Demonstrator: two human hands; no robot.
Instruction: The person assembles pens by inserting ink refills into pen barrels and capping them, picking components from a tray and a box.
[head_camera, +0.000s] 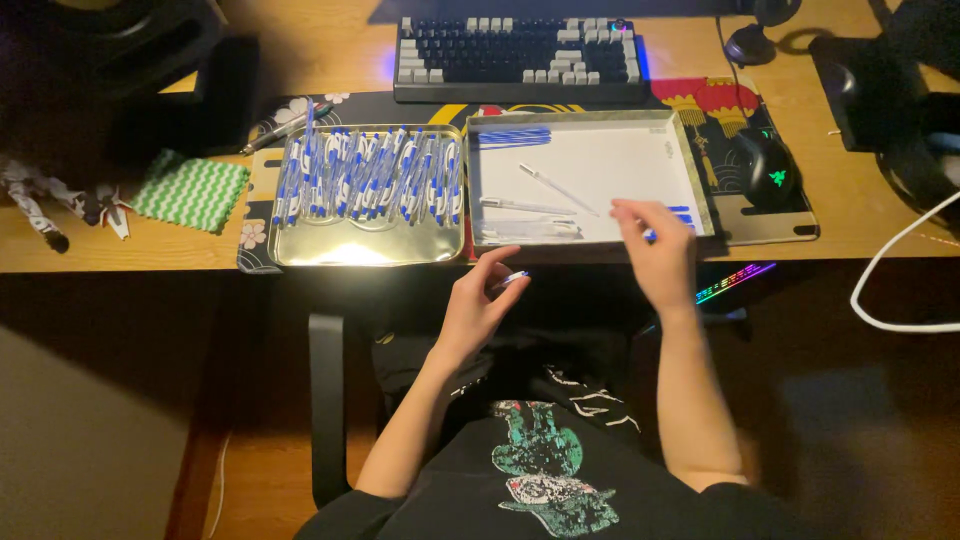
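My left hand (478, 300) hangs just below the desk's front edge, fingers pinched on a small white and blue pen part (513, 277). My right hand (655, 250) reaches over the near right corner of a white-lined metal tray (690, 150), fingertips closed on a small blue piece (650, 235). Inside that tray lie clear pen barrels (555, 187), thin refills (535, 228) and blue pieces (513, 136) at the far left. A second metal tray (365, 255) to the left holds several assembled blue and white pens (370, 175).
A keyboard (518, 58) sits behind the trays, and a black mouse (768, 166) lies on a patterned mat at right. A green zigzag cloth (190, 190) and a small figure (45, 200) are at left. A white cable (885, 270) loops at right.
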